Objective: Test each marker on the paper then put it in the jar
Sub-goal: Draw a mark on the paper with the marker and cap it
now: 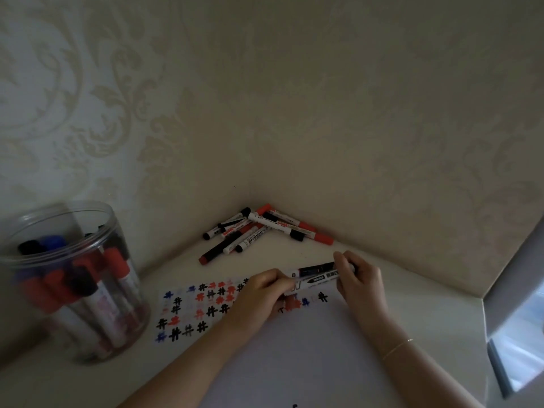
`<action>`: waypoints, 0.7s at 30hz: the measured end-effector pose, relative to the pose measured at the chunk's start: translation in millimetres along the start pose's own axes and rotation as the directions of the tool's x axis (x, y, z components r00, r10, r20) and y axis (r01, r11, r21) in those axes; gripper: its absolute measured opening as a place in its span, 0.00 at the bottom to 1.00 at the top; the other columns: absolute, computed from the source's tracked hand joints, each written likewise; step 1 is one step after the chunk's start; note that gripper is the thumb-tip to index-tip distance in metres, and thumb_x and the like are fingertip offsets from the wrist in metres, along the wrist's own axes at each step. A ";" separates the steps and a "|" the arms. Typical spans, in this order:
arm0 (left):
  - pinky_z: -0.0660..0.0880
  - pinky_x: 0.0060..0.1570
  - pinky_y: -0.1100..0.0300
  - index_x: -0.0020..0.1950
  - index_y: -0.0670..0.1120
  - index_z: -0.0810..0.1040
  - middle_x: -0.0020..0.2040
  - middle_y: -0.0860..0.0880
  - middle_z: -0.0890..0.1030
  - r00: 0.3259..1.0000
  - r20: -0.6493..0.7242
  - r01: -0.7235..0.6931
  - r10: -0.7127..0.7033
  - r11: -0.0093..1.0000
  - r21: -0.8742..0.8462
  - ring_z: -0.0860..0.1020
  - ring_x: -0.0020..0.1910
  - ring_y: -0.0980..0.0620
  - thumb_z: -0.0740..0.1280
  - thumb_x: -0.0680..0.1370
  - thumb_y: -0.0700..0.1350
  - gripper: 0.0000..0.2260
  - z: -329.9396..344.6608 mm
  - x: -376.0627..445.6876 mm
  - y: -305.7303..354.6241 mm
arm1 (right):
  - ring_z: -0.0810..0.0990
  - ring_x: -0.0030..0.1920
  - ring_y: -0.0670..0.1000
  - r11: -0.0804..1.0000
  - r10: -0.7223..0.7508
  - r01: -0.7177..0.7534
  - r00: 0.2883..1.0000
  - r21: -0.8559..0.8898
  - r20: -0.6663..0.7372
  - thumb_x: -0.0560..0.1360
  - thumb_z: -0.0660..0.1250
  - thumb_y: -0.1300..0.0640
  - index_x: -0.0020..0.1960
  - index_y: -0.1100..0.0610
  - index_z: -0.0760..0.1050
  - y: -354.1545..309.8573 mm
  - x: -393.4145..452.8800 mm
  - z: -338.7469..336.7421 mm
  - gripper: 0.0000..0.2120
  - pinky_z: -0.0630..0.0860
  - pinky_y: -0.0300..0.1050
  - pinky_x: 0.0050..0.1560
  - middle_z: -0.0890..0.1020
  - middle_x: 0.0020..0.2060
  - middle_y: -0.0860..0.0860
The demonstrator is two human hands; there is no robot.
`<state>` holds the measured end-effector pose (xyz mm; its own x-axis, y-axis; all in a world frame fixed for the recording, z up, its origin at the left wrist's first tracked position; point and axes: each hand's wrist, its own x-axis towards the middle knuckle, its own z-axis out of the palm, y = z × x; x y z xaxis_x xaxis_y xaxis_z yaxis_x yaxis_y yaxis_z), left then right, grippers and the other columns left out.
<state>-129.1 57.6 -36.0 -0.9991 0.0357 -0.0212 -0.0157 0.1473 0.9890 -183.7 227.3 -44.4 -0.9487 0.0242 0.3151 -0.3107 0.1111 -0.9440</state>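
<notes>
A white sheet of paper (309, 348) lies on the table, its far left part covered with several small black, red and blue test marks. Above it my left hand (262, 295) and my right hand (357, 278) hold markers (316, 275) level between them: the left grips the left end, the right grips the right end. At least two white barrels with dark labels show there. A clear plastic jar (70, 278) stands at the left with several red, blue and black capped markers inside. A pile of loose markers (259, 229) lies in the wall corner.
Patterned wallpaper walls meet at the corner behind the pile. A pale panel edge with a reflective surface (515, 334) stands at the right. The white tabletop (164, 375) shows between the jar and the paper.
</notes>
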 end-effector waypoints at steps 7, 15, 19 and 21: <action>0.65 0.28 0.72 0.30 0.44 0.72 0.22 0.54 0.72 0.947 -0.274 -0.114 0.165 0.975 0.192 0.69 0.22 0.62 0.66 0.78 0.51 0.19 12.2 0.9 -3.5 | 0.58 0.24 0.49 0.992 -0.113 0.112 0.994 -0.058 -0.007 0.76 0.65 0.67 0.24 0.52 0.59 -6.9 -7.3 6.9 0.26 0.57 0.41 0.26 0.60 0.20 0.47; 0.67 0.31 0.71 0.31 0.46 0.70 0.22 0.56 0.69 0.934 -0.327 -0.074 0.140 0.976 0.207 0.73 0.27 0.54 0.64 0.79 0.49 0.18 10.6 6.8 -12.3 | 0.58 0.25 0.50 0.995 -0.073 0.075 0.997 -0.066 0.020 0.76 0.65 0.65 0.24 0.57 0.59 -16.6 -5.7 11.4 0.25 0.58 0.41 0.27 0.60 0.21 0.50; 0.66 0.29 0.62 0.34 0.44 0.66 0.27 0.49 0.66 0.951 -0.308 -0.028 -0.010 0.992 -0.121 0.64 0.23 0.55 0.65 0.78 0.49 0.16 1.4 9.4 4.7 | 0.57 0.24 0.45 0.954 -0.204 0.223 0.972 -0.200 0.112 0.76 0.64 0.61 0.26 0.55 0.57 -68.1 10.4 26.6 0.23 0.57 0.35 0.26 0.60 0.20 0.45; 0.66 0.29 0.61 0.36 0.43 0.69 0.29 0.48 0.69 0.937 -0.348 -0.112 -0.011 0.936 -0.333 0.66 0.24 0.56 0.66 0.78 0.46 0.13 -13.9 8.1 32.9 | 0.60 0.24 0.46 0.949 -0.260 0.271 0.961 -0.160 0.090 0.77 0.63 0.60 0.27 0.58 0.60 -101.2 24.7 40.3 0.21 0.59 0.37 0.26 0.63 0.22 0.49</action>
<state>-138.2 48.9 -1.6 -0.9497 -0.3126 0.0200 0.0848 -0.1949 0.9772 -178.1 176.7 55.0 -0.8367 -0.0949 0.5394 -0.5431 0.2712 -0.7947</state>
